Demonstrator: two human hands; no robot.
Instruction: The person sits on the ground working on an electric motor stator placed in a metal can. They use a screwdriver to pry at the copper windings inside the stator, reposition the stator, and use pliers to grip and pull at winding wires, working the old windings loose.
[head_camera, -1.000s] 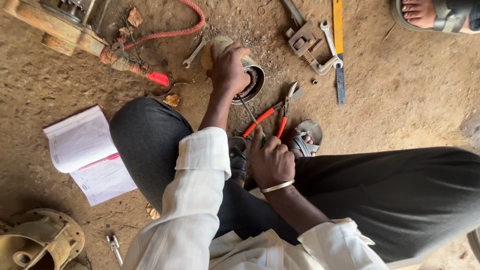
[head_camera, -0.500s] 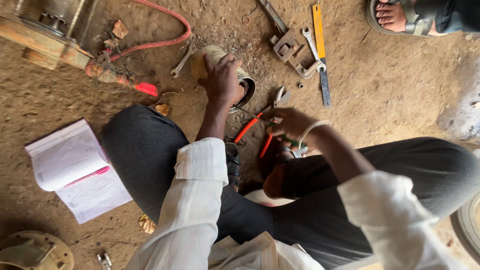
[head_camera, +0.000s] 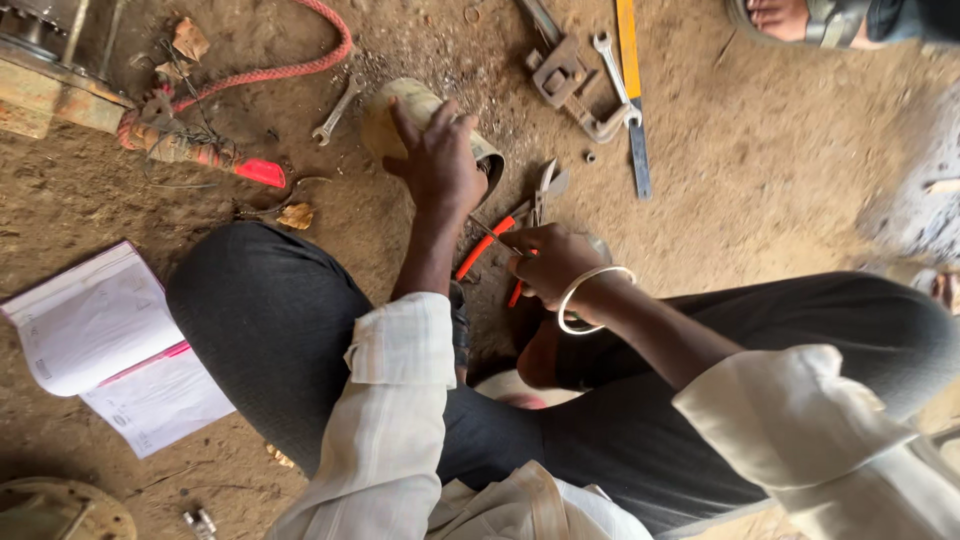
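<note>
I sit on bare dirt with my legs folded in dark trousers. My left hand (head_camera: 438, 160) reaches forward and grips the top of a tan metal cylinder (head_camera: 400, 105) lying on the ground, fingers spread over it. My right hand (head_camera: 552, 265), with a white bangle at the wrist, is closed on a thin wire (head_camera: 490, 234) that runs toward the cylinder. Just beyond it lie red-handled pliers (head_camera: 482, 252) with their jaws pointing away from me. Part of the pliers' handles is hidden under my right hand.
An open notebook (head_camera: 100, 345) lies at my left knee. Spanners (head_camera: 338, 108), a metal clamp (head_camera: 562, 72) and a yellow and blue rule (head_camera: 632, 95) lie ahead. A machine (head_camera: 50, 85) with a red hose (head_camera: 290, 68) stands far left. Another person's sandalled foot (head_camera: 800, 18) is at the top right.
My right hand has risen from my lap to the pliers and closed on the wire. My left hand stayed on the cylinder. The view has shifted slightly.
</note>
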